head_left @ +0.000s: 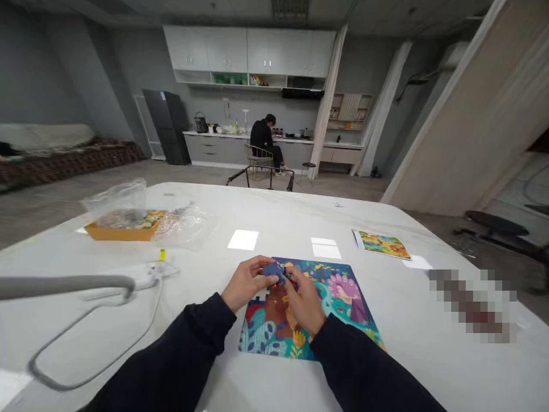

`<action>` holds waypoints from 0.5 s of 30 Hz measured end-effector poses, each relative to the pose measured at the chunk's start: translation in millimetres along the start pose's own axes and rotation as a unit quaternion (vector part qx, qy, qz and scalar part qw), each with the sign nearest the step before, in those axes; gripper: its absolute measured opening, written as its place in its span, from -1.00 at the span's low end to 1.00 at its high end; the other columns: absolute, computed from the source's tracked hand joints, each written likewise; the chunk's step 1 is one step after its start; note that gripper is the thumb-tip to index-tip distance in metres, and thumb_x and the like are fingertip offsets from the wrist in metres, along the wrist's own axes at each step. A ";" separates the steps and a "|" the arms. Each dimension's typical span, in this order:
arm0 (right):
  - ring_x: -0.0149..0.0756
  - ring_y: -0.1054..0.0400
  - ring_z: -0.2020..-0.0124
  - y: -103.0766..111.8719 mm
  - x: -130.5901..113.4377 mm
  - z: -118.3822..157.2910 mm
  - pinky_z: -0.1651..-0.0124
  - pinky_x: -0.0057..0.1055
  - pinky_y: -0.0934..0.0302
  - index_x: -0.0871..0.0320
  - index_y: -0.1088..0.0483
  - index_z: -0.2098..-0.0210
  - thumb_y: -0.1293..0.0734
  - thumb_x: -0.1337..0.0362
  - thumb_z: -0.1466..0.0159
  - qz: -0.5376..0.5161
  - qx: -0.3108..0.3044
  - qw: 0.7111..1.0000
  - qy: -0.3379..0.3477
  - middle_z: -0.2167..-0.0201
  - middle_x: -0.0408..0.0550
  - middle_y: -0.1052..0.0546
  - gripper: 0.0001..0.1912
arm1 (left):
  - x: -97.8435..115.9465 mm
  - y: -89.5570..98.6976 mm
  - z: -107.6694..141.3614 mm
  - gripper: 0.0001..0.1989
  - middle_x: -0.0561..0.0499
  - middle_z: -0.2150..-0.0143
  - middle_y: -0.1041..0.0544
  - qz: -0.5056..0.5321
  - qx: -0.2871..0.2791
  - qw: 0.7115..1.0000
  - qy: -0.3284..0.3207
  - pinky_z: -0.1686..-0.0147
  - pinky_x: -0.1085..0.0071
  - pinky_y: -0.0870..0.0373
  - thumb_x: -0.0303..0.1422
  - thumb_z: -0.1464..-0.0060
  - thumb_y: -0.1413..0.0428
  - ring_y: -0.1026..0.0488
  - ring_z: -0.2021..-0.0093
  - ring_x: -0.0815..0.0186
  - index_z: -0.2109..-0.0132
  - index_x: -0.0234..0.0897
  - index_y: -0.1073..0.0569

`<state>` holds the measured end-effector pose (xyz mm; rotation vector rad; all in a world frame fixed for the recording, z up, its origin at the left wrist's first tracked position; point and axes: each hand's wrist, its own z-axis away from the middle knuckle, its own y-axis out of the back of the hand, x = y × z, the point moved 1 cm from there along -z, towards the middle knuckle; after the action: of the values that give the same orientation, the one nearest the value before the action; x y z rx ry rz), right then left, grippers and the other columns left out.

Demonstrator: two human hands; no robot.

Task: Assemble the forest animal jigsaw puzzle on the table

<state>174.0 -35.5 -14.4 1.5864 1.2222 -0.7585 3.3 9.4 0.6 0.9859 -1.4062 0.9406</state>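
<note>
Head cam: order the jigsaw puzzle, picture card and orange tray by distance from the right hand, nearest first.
From the right hand:
1. Jigsaw puzzle: directly beneath the hand.
2. Picture card: farther along the table, to the right.
3. Orange tray: far side of the table, left, under clear plastic.

White table (274, 214) with a puzzle on it
A jigsaw puzzle (343, 297) lies near the front edge. To its left sit an orange tray (122, 232) partly under a clear plastic bag (118, 200), and a power strip (146, 276) with a looped cable (86, 349); a picture card (381, 244) lies to its right.
</note>
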 end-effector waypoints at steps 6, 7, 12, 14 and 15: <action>-0.13 -0.42 0.00 0.2 -11.6 7.8 -0.09 -0.15 -0.30 0.11 -0.20 -0.27 -0.24 0.34 -0.35 0.088 -0.062 0.994 0.018 -0.01 0.04 -0.53 -0.50 | 13.8 14.2 -1.2 -0.51 -0.16 0.10 -0.67 -0.075 0.035 0.996 -0.016 0.07 0.20 -0.57 -0.24 0.17 -0.44 -0.61 0.07 0.08 0.06 -0.32 -0.60; -0.07 -0.37 -0.09 1.2 -18.9 9.5 -0.16 -0.08 -0.26 0.14 -0.15 -0.31 -0.27 0.30 -0.34 0.138 -0.079 0.987 0.032 -0.10 0.12 -0.48 -0.44 | 16.9 19.3 -1.8 -0.49 -0.16 0.09 -0.67 -0.077 0.037 0.996 -0.012 0.10 0.20 -0.58 -0.23 0.17 -0.44 -0.61 0.08 0.07 0.04 -0.32 -0.60; 0.09 -0.28 -0.08 -3.8 -46.7 19.5 -0.14 0.04 -0.22 0.21 -0.40 -0.10 -0.39 -0.05 -0.29 0.322 -0.164 0.928 0.091 -0.05 0.19 -0.44 -0.45 | 26.7 47.6 -3.1 -0.45 -0.15 0.19 -0.67 -0.060 0.017 0.998 0.033 0.23 0.25 -0.58 -0.18 0.16 -0.45 -0.59 0.24 0.16 0.03 -0.37 -0.59; 0.05 -0.28 -0.03 -9.3 -45.6 22.4 -0.08 -0.03 -0.24 0.20 -0.46 0.02 -0.44 -0.07 -0.23 0.325 -0.170 0.926 0.092 0.02 0.14 -0.44 -0.48 | 27.8 54.8 -2.8 -0.48 -0.15 0.19 -0.67 -0.061 0.000 0.997 0.043 0.23 0.27 -0.57 -0.18 0.14 -0.45 -0.59 0.23 0.17 0.05 -0.36 -0.60; 0.02 -0.28 -0.02 -11.8 -43.0 23.2 -0.08 -0.06 -0.24 0.19 -0.48 0.06 -0.47 -0.04 -0.21 0.317 -0.167 0.929 0.094 0.03 0.12 -0.44 -0.52 | 28.1 57.0 -2.6 -0.49 -0.15 0.18 -0.67 -0.063 -0.008 0.997 0.045 0.22 0.28 -0.57 -0.18 0.13 -0.44 -0.59 0.21 0.16 0.05 -0.35 -0.60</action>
<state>151.4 -71.9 11.9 1.6466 0.8226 0.0188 -50.4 29.3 28.2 0.9957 -1.2595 0.8697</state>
